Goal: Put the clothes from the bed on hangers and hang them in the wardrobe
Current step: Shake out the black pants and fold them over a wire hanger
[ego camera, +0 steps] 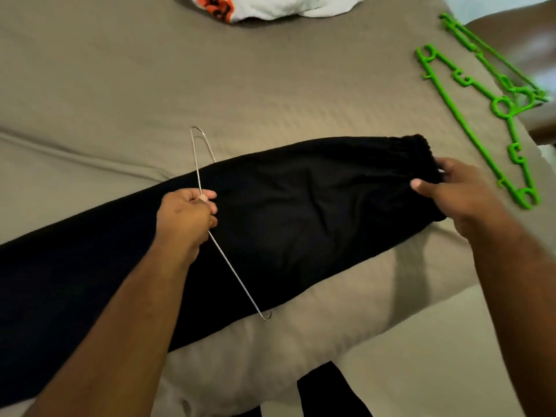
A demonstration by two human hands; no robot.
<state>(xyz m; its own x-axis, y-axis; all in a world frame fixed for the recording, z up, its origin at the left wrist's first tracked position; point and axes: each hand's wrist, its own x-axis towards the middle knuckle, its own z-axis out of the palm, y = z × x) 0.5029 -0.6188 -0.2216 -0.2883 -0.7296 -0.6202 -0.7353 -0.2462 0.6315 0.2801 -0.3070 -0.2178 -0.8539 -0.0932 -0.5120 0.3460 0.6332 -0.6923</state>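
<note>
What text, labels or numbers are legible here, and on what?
No text is readable.
White garment: orange and black print, blurred and cut off by the frame edge, unreadable.
Black trousers, wire hanger, green hangers: no text visible.

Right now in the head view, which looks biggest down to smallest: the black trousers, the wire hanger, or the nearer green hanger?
1. black trousers, clearly the largest.
2. wire hanger and nearer green hanger: they look about alike, and the green one lies farther away, so I won't rank them.
</note>
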